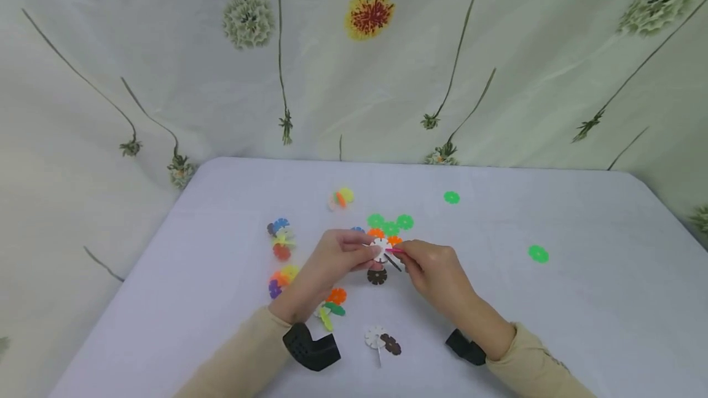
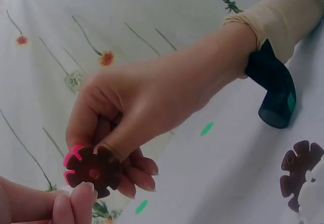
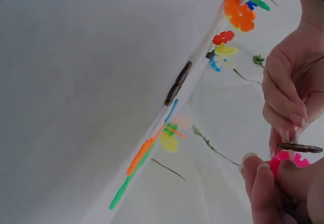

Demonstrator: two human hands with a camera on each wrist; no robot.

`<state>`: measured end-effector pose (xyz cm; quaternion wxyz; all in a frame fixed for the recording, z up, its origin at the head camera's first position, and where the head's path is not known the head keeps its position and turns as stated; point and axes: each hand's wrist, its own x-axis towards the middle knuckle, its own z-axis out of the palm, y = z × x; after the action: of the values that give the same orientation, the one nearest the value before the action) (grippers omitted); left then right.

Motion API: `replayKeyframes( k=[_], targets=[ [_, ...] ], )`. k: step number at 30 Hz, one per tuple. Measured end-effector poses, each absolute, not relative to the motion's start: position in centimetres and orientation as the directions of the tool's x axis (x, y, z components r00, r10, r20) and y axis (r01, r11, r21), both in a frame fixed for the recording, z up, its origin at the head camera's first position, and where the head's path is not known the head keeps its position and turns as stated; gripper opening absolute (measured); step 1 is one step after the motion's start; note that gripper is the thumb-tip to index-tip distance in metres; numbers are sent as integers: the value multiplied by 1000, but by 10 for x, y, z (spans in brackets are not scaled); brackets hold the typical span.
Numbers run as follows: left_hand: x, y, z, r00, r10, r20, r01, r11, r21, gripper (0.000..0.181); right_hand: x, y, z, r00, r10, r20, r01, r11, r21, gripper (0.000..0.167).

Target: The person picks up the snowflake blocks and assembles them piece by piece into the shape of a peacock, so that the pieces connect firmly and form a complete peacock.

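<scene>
My left hand (image 1: 340, 257) pinches a white notched disc (image 1: 380, 249) between thumb and fingers. A dark brown notched disc (image 2: 95, 172) stands edge-on against it in the head view, seemingly slotted to it. From the right, my right hand (image 1: 439, 269) grips a pink notched disc (image 3: 288, 162) beside the brown one. Whether the pink disc is joined to the others cannot be told, as fingers cover part of the meeting point. In the left wrist view, left fingertips (image 2: 83, 201) lie at the brown disc's lower edge.
Beneath the hands lies another brown disc (image 1: 377, 277). Green discs (image 1: 389, 228) and orange discs (image 1: 394, 241) lie just behind. Joined coloured discs (image 1: 282, 252) form clusters at left. A white-and-brown piece (image 1: 376, 338) lies in front; a loose green disc (image 1: 538, 254) is at right.
</scene>
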<state>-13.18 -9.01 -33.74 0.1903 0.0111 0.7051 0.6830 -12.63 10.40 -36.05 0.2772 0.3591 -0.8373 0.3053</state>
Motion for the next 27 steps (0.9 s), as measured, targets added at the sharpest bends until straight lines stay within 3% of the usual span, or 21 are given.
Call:
replayKeyframes(
  k=[4,6,10,14,21,27],
  targets=[
    [-133,-90,-337,-930,290,-224,-214,67,974,37,-126,103,-361,-589,-428,686,-768,560,-311,20],
    [-135,-92,-337,-929,318,-190,-176,70,982,37,-127,103,-361,-620,-425,660,-757,545,-360,18],
    [-147,-107,-336,-914,377,-151,-121,101,987,44,-146,107,-354,-757,-426,496,-653,497,-571,12],
    [-168,-125,-340,-908,387,-160,-89,195,977,49,-196,122,-350,-877,-357,321,-471,516,-715,4],
    [-198,-130,-362,-937,328,-125,68,519,852,35,-269,149,-367,-968,-203,148,-249,689,-680,12],
    [-204,-118,-371,-967,243,-79,125,718,685,32,-275,153,-368,-954,-290,75,-276,755,-595,14]
  ],
)
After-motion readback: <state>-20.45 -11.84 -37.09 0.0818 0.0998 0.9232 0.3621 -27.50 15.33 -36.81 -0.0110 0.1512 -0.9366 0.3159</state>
